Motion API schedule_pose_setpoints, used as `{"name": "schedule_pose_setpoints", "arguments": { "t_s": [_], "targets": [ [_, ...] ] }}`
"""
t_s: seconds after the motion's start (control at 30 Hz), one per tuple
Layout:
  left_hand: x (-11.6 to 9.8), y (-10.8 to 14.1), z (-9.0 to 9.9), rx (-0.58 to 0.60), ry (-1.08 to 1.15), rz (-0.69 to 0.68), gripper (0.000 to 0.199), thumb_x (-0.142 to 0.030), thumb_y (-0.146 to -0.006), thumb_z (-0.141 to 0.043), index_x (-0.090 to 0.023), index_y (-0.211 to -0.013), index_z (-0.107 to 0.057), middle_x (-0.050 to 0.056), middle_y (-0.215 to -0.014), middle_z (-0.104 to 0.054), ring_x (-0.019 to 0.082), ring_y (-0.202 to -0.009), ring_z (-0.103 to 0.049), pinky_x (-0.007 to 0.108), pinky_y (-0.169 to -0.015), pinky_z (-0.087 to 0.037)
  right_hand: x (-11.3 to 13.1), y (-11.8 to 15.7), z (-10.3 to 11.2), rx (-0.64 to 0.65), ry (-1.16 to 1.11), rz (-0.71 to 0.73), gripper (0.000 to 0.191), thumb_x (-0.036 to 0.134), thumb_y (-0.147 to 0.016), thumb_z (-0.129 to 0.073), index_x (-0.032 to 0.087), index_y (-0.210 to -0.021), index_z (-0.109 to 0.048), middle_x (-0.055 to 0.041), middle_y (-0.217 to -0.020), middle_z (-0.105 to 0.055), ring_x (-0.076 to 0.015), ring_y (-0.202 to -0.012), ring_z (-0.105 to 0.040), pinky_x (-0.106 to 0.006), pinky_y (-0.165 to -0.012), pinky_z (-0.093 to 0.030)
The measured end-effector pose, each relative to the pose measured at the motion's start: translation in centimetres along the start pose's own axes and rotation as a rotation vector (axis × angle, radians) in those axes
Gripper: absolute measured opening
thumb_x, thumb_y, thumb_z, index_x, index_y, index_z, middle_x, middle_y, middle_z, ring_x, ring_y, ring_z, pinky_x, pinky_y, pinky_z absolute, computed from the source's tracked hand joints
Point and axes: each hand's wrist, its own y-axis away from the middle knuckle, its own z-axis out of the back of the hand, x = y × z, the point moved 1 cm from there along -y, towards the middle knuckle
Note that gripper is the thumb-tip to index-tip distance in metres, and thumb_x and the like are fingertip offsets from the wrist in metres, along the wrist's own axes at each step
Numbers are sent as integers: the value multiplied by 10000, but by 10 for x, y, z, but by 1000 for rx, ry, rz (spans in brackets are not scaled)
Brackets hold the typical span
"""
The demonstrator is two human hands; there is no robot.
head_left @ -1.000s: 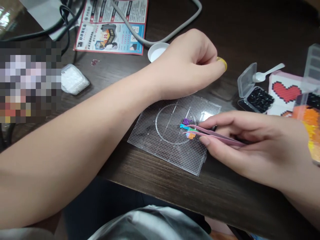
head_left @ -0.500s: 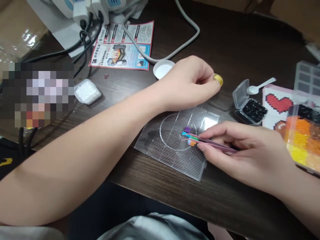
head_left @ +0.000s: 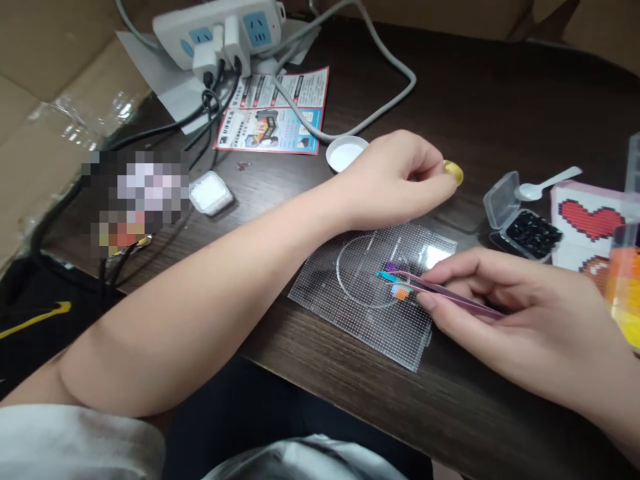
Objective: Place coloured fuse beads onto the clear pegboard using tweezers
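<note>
My left hand point(head_left: 400, 177) is closed round a small yellow object point(head_left: 453, 173) and hangs past the far edge of a clear pegboard point(head_left: 370, 333). Pink tweezers point(head_left: 450, 293) are pinched in my right hand point(head_left: 520, 320), their tips apart above the board. Under and beside the tips lies a small patch of beads, purple, blue, green and orange point(head_left: 401, 292). A round outline is marked on the board around part of the patch. Behind my left wrist stands a white round dish point(head_left: 345, 154), partly covered by the hand.
At right are an open box of black beads point(head_left: 534, 233), a white spoon point(head_left: 550, 183), a heart pattern sheet point(head_left: 593, 217) and a bead case point(head_left: 625, 287). At left are a box of white beads point(head_left: 211, 193), a leaflet point(head_left: 273, 127), cables and a power strip point(head_left: 220, 30).
The view has shifted, so the scene sits further right and more of the power strip shows. Both hands keep their holds, with the tweezers still over the bead patch.
</note>
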Motion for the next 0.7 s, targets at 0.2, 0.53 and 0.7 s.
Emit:
{"name": "schedule_pose_setpoints", "arguments": {
  "t_s": [0.2,0.53,0.7],
  "targets": [
    [-4,-1,0,12,-19,38,415,-110,-969,-617,-212,-598,-460,-41,-602,-395,95,-638,-374,331,-679,-269,-1,1,-2,-13,6,-10,125,390,-1002,-858,290,-965,-793,-4,-701,-787,-152,-425,-629,-275,-355,-451],
    [-2,1,1,30,-24,-11,417,-194,-1024,-554,-187,-617,-464,-58,-617,-373,59,-690,-360,304,-728,-271,-3,3,-2,27,29,-25,188,467,-1034,-827,282,-1006,-811,-14,-780,-837,-163,-503,-722,-250,-370,-448],
    [-2,-3,-3,36,-64,12,468,-257,-1082,-473,-85,-656,-566,-82,-676,-331,15,-799,-303,299,-807,-227,-3,3,-3,63,81,62,92,387,-1060,-776,299,-1058,-803,-1,-836,-864,-177,-541,-776,-242,-374,-485]
  ]
}}
